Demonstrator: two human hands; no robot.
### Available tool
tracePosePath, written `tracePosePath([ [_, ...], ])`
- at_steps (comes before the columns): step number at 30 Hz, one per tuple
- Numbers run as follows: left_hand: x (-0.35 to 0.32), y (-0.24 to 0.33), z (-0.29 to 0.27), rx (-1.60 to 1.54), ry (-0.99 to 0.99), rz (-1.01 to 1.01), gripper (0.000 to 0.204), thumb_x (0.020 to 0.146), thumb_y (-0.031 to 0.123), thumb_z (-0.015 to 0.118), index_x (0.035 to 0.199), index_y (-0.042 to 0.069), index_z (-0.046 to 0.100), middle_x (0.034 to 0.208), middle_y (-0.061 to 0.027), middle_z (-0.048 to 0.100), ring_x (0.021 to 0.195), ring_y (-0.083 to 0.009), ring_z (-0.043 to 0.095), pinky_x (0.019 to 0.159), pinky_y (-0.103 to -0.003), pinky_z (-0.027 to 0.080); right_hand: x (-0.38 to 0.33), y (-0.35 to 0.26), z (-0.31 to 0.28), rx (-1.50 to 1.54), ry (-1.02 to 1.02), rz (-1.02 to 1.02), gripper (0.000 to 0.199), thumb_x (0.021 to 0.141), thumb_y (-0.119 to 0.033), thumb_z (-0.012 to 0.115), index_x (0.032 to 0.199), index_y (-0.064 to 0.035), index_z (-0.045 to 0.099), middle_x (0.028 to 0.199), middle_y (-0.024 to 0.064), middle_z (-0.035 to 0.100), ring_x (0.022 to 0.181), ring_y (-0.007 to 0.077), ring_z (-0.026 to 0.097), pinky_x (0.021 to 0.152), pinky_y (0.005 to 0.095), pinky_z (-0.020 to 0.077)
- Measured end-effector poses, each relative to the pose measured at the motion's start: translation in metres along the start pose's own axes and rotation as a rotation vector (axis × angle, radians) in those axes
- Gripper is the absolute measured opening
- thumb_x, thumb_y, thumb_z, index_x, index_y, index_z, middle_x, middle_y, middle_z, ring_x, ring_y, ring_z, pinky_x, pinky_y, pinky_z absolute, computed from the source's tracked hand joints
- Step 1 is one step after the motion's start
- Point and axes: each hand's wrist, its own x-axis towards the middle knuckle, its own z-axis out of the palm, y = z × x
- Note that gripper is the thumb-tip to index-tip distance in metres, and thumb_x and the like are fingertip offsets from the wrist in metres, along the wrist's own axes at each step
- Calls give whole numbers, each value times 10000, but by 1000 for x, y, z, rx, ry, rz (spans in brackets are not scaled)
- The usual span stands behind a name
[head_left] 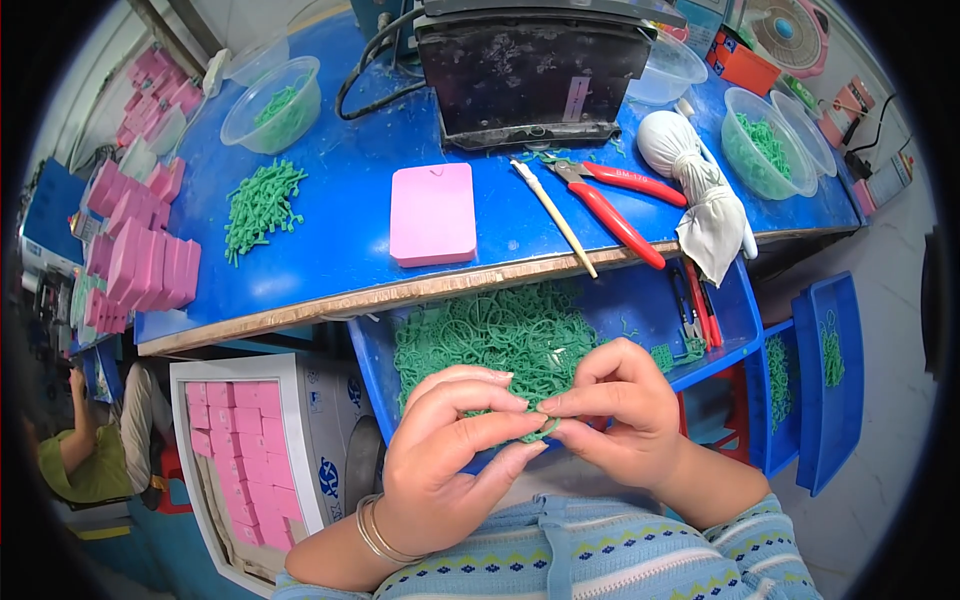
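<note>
My left hand [445, 435] and my right hand [630, 415] meet in front of me, above the near edge of a blue drawer tray. Pinched between the fingertips of both is a small green ring-shaped piece [548, 431], partly covered by the fingers. Behind the hands, a tangled heap of thin green rings and strands [490, 325] fills much of the blue tray [735, 310]. On the table edge beyond lie a pink rectangular block [433, 212], a thin pale stick tool [556, 220] and red-handled cutting pliers [625, 215].
A dark, dusty machine [530, 80] stands at the back. Small green pieces form a pile [262, 205] at left. Clear bowls [272, 105] flank the table, beside stacked pink blocks [150, 265]. A tied white cloth bundle [680, 150] lies right. Another person [85, 450] sits far left.
</note>
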Motion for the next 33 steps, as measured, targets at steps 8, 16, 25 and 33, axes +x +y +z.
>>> tracePosePath([
  [8,-1,0,-1,-10,1,-17,301,632,28,744,913,44,638,930,-81,584,909,-266,563,792,-356,452,-1,-1,-1,17,-17,3,208,688,-54,720,891,-70,677,773,37,478,618,110,458,508,224,375],
  [16,-3,5,2,-227,-56,-388,443,704,5,699,1113,-51,539,985,-124,575,917,-200,569,755,-290,486,-2,1,1,520,90,390,72,780,-64,668,794,-24,610,764,18,481,596,61,427,494,200,332],
  [25,8,6,7,-1008,-63,-850,178,840,36,588,999,-41,572,886,-110,624,813,-150,599,690,-261,502,14,-11,5,845,142,665,149,869,-171,597,781,-59,552,651,-44,495,544,13,400,463,180,294],
  [33,24,9,-17,-650,196,-773,64,838,68,591,824,11,565,730,-79,613,588,-103,556,525,-199,456,9,-4,-3,984,24,725,319,929,-308,459,875,-6,547,597,-17,395,494,56,306,442,198,242],
])
